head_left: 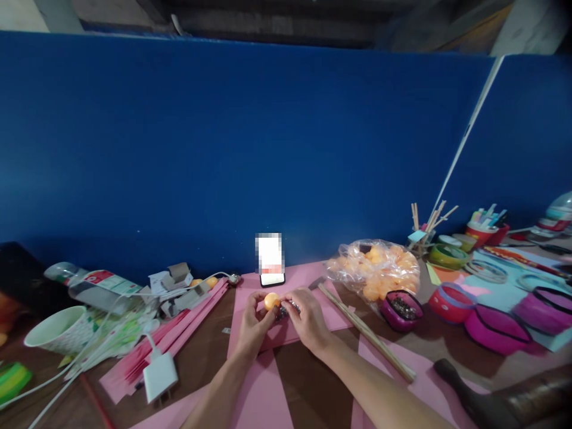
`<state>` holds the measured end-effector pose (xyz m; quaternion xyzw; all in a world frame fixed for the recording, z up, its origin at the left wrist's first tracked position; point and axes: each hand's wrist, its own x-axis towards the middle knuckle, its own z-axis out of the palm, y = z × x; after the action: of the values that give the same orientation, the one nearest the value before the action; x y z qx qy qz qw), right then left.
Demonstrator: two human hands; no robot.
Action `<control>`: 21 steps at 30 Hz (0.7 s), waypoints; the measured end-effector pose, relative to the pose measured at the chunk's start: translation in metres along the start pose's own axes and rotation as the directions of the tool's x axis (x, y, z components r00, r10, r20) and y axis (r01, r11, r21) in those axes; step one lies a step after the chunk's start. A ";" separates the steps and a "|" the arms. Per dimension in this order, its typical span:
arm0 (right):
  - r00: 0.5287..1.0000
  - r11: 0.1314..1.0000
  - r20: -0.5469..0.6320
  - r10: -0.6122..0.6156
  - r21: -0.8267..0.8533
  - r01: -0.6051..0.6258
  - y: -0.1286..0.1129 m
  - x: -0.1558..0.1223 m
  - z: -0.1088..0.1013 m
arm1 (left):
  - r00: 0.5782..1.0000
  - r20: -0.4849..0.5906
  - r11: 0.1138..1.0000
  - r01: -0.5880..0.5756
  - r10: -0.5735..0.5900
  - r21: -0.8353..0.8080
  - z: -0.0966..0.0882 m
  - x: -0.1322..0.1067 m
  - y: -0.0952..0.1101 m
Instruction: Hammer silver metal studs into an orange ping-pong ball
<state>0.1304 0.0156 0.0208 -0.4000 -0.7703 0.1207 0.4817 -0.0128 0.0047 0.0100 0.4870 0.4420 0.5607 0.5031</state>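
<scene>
My left hand pinches a small orange ball between thumb and fingers, just above a pink paper sheet. My right hand is closed right beside the ball on a small dark, glittery item that I cannot make out. Both hands meet over the middle of the table. A phone stands upright just behind them against the blue wall.
A clear bag of orange balls lies at the right, with a magenta box, coloured tape rolls and a long wooden stick. At the left are a white cup, a charger with cable, folded pink paper and small cartons.
</scene>
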 end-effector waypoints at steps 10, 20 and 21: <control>1.000 1.000 -0.022 -0.005 0.018 0.006 -0.001 0.001 0.000 | 0.999 0.041 0.999 0.017 -0.015 -0.043 -0.002 0.003 -0.002; 0.998 0.995 -0.035 0.059 0.083 -0.056 0.003 0.000 0.003 | 1.000 -0.006 0.998 0.011 -0.011 -0.065 0.001 0.001 0.001; 0.996 0.991 -0.041 0.076 0.109 -0.071 0.003 0.001 0.003 | 1.000 -0.011 0.996 0.021 -0.022 -0.084 0.001 0.002 0.001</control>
<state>0.1291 0.0185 0.0181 -0.4042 -0.7363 0.1707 0.5151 -0.0115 0.0063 0.0110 0.4573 0.4262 0.5761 0.5266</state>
